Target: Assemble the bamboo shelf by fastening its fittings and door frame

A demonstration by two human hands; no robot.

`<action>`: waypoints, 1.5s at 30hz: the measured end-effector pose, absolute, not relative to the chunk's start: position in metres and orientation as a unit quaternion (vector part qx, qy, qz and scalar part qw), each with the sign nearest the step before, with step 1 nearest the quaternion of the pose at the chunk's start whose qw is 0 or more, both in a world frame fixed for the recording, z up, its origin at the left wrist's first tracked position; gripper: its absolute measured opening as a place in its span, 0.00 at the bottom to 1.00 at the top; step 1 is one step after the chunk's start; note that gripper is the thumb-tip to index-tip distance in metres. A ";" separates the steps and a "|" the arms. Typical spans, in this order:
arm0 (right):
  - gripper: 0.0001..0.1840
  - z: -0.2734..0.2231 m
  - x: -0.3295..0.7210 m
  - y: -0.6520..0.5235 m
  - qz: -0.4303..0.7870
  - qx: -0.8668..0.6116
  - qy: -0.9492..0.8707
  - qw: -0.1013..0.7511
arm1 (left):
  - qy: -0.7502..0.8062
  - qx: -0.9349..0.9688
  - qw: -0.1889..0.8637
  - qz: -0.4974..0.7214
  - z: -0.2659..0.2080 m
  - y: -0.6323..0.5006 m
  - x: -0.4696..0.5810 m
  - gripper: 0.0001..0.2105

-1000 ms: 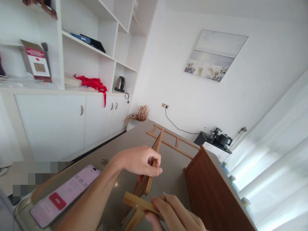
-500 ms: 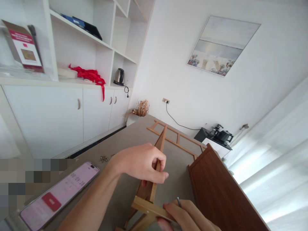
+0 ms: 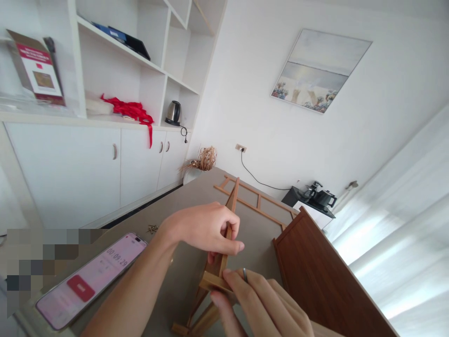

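A wooden frame (image 3: pixel 233 196) of narrow boards stands on the grey table in front of me. My left hand (image 3: pixel 206 231) is closed around its long upright board, thumb and fingers on either side. At the near end, a short wooden crosspiece (image 3: pixel 212 282) is pinched between the thumb and fingers of my right hand (image 3: pixel 261 302), which wears a ring. The crosspiece lies against or very close to the frame's end; the exact contact is hidden by my fingers. Wooden legs (image 3: pixel 206 319) show below it.
A phone (image 3: pixel 93 281) with a running timer lies at left, several small screws (image 3: pixel 152 229) beyond it. A ladder-like wooden frame (image 3: pixel 259 202) lies at the table's far side. A brown wooden panel (image 3: pixel 315 262) stands at right. White shelves (image 3: pixel 119 56) line the left wall.
My right hand has moved up and left along the crosspiece, its fingertips now close to the frame's end. The left hand keeps its hold with a slight shift.
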State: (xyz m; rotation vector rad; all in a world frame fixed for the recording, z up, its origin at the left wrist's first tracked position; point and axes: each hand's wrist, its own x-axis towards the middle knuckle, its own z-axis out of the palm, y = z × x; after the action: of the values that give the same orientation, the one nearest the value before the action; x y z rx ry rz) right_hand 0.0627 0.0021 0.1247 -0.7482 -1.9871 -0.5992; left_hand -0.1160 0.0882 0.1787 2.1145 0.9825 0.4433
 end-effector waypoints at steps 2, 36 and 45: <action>0.09 0.120 0.057 0.006 -0.284 -0.286 -0.764 0.504 | 0.379 0.830 0.370 0.176 0.178 0.090 -0.118 0.12; 0.11 0.146 0.070 -0.020 -0.059 -0.338 -0.868 0.359 | 0.624 0.757 0.193 -0.002 0.205 0.141 -0.212 0.08; 0.10 0.141 0.069 -0.016 -0.031 -0.338 -0.861 0.379 | 0.614 0.734 0.254 -0.140 0.104 0.201 -0.233 0.17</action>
State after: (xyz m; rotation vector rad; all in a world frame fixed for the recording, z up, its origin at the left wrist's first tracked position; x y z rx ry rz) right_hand 0.0686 -0.0165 0.1408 -0.8643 -2.2000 -0.0802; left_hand -0.2327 0.2014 0.1044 1.9957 1.6684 -0.3806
